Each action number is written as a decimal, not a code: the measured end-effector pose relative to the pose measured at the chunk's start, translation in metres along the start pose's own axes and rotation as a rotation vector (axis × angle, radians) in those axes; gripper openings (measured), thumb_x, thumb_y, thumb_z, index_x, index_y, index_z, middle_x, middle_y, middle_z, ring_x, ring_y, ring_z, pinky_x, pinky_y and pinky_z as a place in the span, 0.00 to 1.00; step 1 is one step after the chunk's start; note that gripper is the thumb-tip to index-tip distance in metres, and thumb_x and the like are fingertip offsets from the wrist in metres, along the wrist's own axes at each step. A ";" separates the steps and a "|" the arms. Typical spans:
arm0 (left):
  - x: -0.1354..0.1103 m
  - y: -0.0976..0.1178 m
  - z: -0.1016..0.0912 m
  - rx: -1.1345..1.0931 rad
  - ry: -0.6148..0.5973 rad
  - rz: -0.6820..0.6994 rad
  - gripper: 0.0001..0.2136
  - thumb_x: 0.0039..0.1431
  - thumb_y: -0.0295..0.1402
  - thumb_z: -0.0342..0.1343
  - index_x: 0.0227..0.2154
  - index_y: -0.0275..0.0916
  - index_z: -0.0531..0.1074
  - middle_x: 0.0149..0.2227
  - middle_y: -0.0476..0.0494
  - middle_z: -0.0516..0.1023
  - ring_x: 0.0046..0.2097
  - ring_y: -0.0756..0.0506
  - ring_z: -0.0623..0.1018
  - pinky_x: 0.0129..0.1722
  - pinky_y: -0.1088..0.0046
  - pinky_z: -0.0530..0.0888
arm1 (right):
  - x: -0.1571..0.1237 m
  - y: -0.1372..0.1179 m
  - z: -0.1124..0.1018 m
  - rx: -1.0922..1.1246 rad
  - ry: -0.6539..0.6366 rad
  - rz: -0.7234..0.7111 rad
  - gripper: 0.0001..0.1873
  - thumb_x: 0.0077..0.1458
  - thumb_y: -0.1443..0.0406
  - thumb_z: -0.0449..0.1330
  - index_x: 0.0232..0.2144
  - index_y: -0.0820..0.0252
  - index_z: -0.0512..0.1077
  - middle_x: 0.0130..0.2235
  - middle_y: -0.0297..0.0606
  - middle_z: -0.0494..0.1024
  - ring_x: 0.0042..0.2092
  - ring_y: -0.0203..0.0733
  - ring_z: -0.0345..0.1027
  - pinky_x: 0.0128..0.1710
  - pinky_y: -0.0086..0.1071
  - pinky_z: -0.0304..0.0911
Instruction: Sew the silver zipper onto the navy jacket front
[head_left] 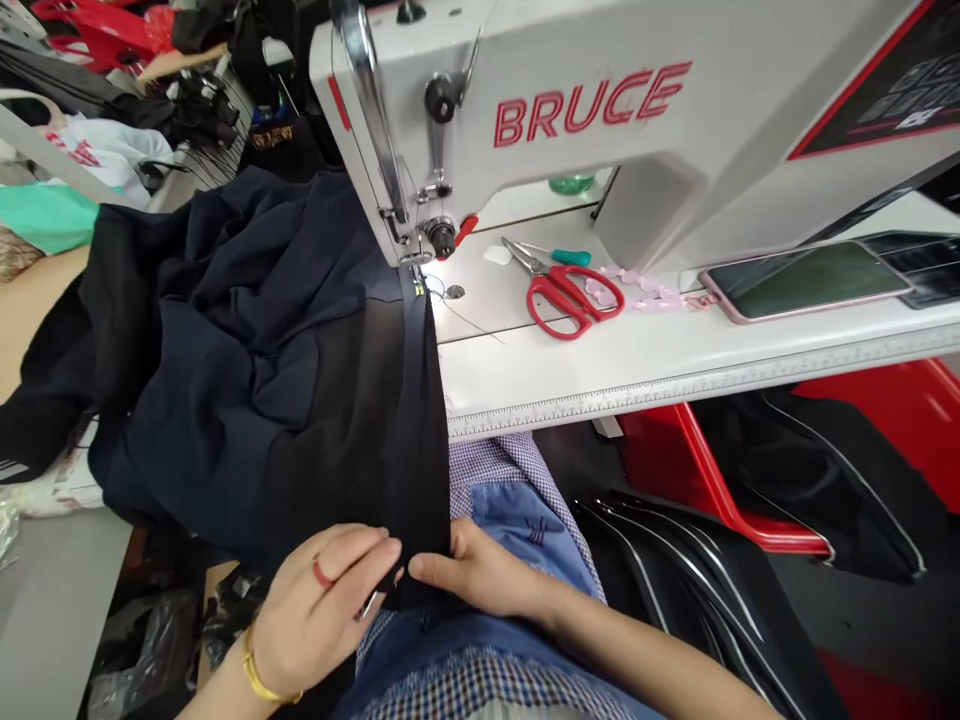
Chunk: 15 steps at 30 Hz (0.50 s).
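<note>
A large dark navy and black garment (225, 330) hangs over the sewing machine's bed, its edge strip lying under the presser foot (418, 283). At the strip's near end, close to my lap, my left hand (322, 600) is closed on the cloth, thumb and fingers together. A small black and silver piece (367, 603) shows beneath those fingers; I cannot make out what it is. Just to the right, my right hand (487, 575) pinches the garment's near edge, its thumb on top and the other fingers hidden under the cloth.
On the white machine bed lie red-handled scissors (574, 300), a teal-handled tool (570, 257) and a phone (810, 280). A ruler strip (637, 395) runs along the front edge. Black pieces with light piping (690, 580) and a red bin (720, 480) are at right.
</note>
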<state>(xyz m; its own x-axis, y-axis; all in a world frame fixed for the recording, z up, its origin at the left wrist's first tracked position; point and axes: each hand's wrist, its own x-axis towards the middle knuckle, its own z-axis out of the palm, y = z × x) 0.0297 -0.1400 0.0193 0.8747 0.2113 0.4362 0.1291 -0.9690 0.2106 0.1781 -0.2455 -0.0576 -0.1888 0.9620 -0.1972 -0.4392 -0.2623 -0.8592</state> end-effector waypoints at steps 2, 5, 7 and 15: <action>-0.004 0.000 0.002 -0.003 -0.103 0.084 0.13 0.53 0.21 0.51 0.42 0.35 0.69 0.37 0.42 0.74 0.41 0.47 0.74 0.41 0.70 0.75 | -0.009 -0.019 0.006 0.010 -0.028 -0.022 0.13 0.53 0.58 0.55 0.34 0.63 0.73 0.30 0.31 0.71 0.32 0.32 0.64 0.35 0.26 0.62; -0.006 0.000 0.002 0.013 -0.175 0.138 0.15 0.52 0.21 0.51 0.44 0.32 0.68 0.39 0.39 0.74 0.43 0.44 0.73 0.42 0.67 0.74 | -0.017 -0.038 0.013 -0.101 -0.001 -0.009 0.10 0.53 0.66 0.54 0.37 0.61 0.72 0.31 0.31 0.71 0.34 0.34 0.64 0.36 0.27 0.62; -0.005 0.002 0.000 0.015 -0.188 0.152 0.15 0.51 0.21 0.53 0.44 0.30 0.69 0.40 0.38 0.74 0.42 0.43 0.73 0.41 0.66 0.74 | -0.019 -0.044 0.016 -0.181 0.024 0.015 0.11 0.52 0.70 0.52 0.37 0.61 0.71 0.31 0.30 0.71 0.34 0.34 0.63 0.36 0.27 0.62; -0.006 0.008 -0.005 0.046 -0.175 0.165 0.16 0.49 0.23 0.57 0.44 0.28 0.68 0.41 0.37 0.73 0.42 0.42 0.72 0.39 0.66 0.76 | -0.020 -0.044 0.020 -0.134 0.009 0.065 0.08 0.50 0.74 0.48 0.24 0.63 0.65 0.26 0.28 0.63 0.31 0.31 0.57 0.31 0.24 0.56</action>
<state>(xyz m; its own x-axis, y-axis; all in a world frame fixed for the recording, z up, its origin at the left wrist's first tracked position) 0.0232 -0.1481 0.0223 0.9528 0.0277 0.3024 -0.0049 -0.9943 0.1066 0.1838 -0.2550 -0.0069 -0.2044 0.9443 -0.2579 -0.3054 -0.3118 -0.8997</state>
